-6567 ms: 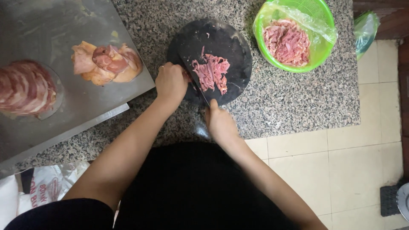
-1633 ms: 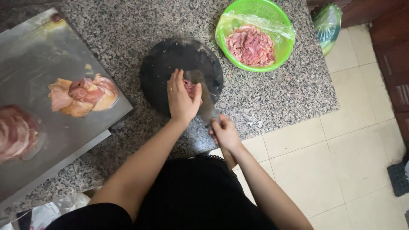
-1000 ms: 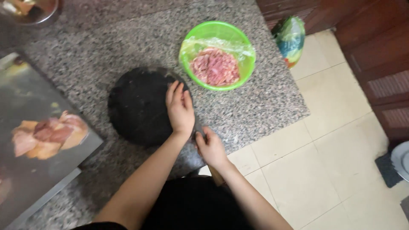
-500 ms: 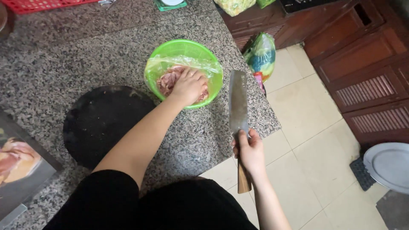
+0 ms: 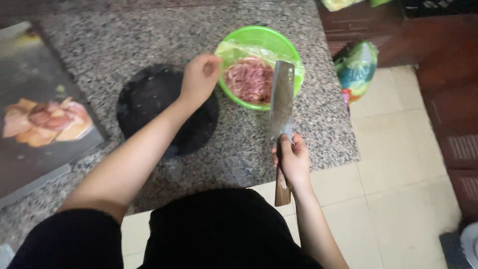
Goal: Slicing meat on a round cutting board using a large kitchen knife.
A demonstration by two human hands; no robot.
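Your right hand (image 5: 293, 158) was clamped round wooden handle of cleaver (image 5: 282, 107), blade flat and pointing away from you, tip over near rim of green bowl (image 5: 259, 37). Bowl was lined with clear plastic and held sliced raw meat (image 5: 247, 79). Your left hand (image 5: 200, 77) hung loosely curled, fingers together, holding nothing visible, between bowl and round black chopping board (image 5: 154, 99), above board's right edge. Board lay bare on granite counter (image 5: 124, 45). Metal tray (image 5: 30, 154) with raw meat pieces (image 5: 47, 122) sat at far left.
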